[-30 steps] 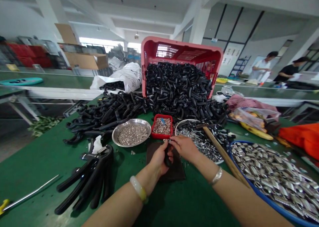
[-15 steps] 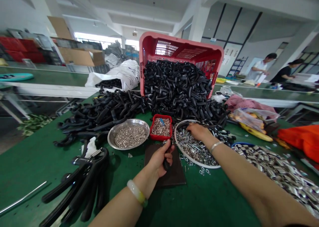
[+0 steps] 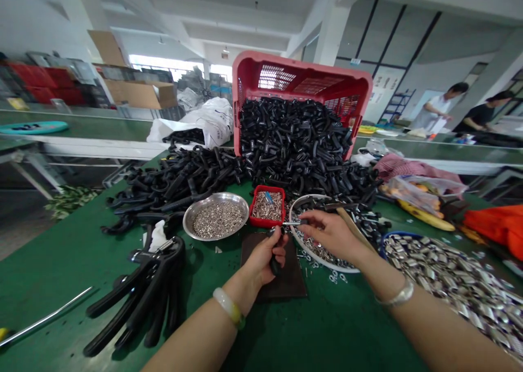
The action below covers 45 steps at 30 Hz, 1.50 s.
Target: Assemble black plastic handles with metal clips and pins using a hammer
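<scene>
My left hand (image 3: 267, 255) is closed around a black plastic part (image 3: 275, 264), above a dark flat plate (image 3: 291, 285) on the green table. My right hand (image 3: 330, 233) pinches a silver pin with a black end (image 3: 292, 223), its bare tip close to the top of the black part; whether they touch I cannot tell. Beneath my right hand lies a white-rimmed round tray (image 3: 322, 264) of small metal hardware, with a wooden-handled hammer (image 3: 354, 227) across it. A red square box (image 3: 267, 222) of small pins and a steel bowl (image 3: 196, 236) of tiny metal pieces stand beyond my left hand.
A tilted red crate (image 3: 302, 61) spills black parts (image 3: 294, 138) across the table's back. Black clamp-like tools (image 3: 151, 290) and a metal rod (image 3: 49, 320) lie left. Right are a blue-rimmed tray of metal sleeves (image 3: 441, 274), bananas (image 3: 425, 215) and orange cloth (image 3: 496, 225). Two people work farther back.
My right hand has come up out of the hardware tray and moved left and toward me, now with the silver pin in its fingers. My left hand keeps its hold on the black part.
</scene>
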Motion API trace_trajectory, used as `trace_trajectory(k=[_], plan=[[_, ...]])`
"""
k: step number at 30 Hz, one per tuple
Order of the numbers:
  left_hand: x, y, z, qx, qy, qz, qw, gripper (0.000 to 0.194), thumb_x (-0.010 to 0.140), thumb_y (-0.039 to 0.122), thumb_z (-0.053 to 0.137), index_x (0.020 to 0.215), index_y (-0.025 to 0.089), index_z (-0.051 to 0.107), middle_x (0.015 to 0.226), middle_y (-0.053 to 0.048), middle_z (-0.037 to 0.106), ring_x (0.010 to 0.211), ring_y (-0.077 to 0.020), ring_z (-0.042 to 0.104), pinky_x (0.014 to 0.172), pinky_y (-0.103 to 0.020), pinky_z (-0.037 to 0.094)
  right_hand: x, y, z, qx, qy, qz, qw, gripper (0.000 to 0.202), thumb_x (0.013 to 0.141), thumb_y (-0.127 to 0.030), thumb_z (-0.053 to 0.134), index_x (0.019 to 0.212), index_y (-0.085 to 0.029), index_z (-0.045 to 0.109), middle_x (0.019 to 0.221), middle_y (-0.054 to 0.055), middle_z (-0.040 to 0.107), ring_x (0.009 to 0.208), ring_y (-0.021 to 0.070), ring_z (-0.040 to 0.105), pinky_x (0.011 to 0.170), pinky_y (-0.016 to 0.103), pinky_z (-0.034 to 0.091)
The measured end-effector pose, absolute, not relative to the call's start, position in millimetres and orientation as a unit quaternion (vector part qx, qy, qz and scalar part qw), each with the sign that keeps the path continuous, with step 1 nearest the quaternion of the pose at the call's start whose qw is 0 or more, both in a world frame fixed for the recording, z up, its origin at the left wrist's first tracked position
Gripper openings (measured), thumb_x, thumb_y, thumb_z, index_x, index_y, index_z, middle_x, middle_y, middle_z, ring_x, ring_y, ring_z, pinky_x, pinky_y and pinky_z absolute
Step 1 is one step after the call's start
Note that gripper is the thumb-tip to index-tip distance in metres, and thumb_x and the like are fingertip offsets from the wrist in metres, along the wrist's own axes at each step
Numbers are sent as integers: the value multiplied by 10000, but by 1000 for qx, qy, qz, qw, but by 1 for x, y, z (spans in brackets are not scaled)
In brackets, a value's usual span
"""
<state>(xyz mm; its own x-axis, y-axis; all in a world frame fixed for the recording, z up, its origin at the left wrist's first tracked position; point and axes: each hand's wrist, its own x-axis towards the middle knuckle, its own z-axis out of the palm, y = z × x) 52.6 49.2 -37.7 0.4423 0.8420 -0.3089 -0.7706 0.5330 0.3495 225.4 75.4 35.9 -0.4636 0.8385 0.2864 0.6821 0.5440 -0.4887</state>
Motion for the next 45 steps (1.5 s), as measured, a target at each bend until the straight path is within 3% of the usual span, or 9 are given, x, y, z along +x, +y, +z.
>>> trace_trajectory(k=[4, 10, 15, 18, 28, 34, 36, 41, 45], plan=[[48, 45, -44, 88, 173, 471, 860, 241, 732, 328, 635, 809, 133, 517, 686, 44, 530, 370, 40, 326, 329, -71, 266, 199, 55, 35, -404, -880, 77, 236, 212, 802, -317, 522, 926, -178, 624, 864, 61, 659, 816, 178, 600, 730, 305, 453], [46, 40, -49, 158, 163, 485, 845, 271, 639, 273, 719, 741, 159, 495, 597, 61, 452, 405, 2, 338, 377, -102, 263, 180, 45, 30, -420, -878, -32, 226, 265, 844, -356, 465, 954, -151, 590, 846, 98, 634, 788, 198, 594, 699, 308, 449], [43, 42, -44, 177, 209, 466, 841, 437, 664, 582, 576, 683, 149, 519, 481, 53, 392, 367, -37, 305, 381, -168, 230, 175, 21, 16, -368, -897, -130, 206, 330, 892, -346, 356, 988, -143, 598, 791, 117, 621, 717, 206, 583, 608, 307, 439], [43, 42, -38, 196, 238, 464, 831, 448, 644, 592, 585, 691, 148, 541, 499, 34, 444, 385, -58, 363, 402, -190, 243, 174, 11, 17, -329, -914, -155, 182, 306, 897, -264, 346, 1072, -156, 573, 850, 139, 624, 758, 215, 580, 583, 295, 431], [58, 49, -46, 261, 257, 551, 750, 392, 670, 510, 620, 724, 172, 429, 530, 76, 396, 407, -26, 328, 409, -157, 268, 176, 42, -6, -484, -814, 16, 321, 306, 869, -330, 389, 1029, -122, 546, 921, 135, 627, 844, 214, 587, 737, 334, 452], [62, 48, -43, 301, 315, 532, 726, 392, 642, 463, 665, 792, 190, 426, 545, 87, 393, 419, -31, 362, 406, -157, 292, 194, 60, 2, -545, -787, 243, 156, 652, 903, -460, 58, 661, -152, 579, 541, 58, 599, 544, 155, 587, 573, 261, 441], [62, 48, -41, 293, 321, 529, 729, 385, 641, 447, 673, 788, 188, 429, 546, 89, 387, 408, -23, 350, 396, -151, 277, 195, 61, 5, -562, -788, 220, 125, 702, 889, -492, 13, 630, -160, 575, 558, 66, 609, 562, 163, 595, 570, 260, 433], [61, 48, -39, 262, 308, 522, 751, 380, 645, 431, 677, 751, 173, 418, 594, 81, 406, 400, 1, 331, 379, -130, 238, 192, 57, 1, -542, -827, -1, 148, 467, 890, -459, 241, 1002, -132, 554, 936, 144, 635, 849, 211, 597, 709, 288, 423], [61, 49, -40, 277, 326, 517, 742, 357, 666, 421, 664, 789, 172, 441, 636, 61, 465, 399, 5, 338, 375, -125, 246, 192, 59, 5, -575, -806, 89, 109, 659, 911, -427, 34, 758, -155, 614, 731, 96, 656, 705, 168, 618, 646, 259, 438]])
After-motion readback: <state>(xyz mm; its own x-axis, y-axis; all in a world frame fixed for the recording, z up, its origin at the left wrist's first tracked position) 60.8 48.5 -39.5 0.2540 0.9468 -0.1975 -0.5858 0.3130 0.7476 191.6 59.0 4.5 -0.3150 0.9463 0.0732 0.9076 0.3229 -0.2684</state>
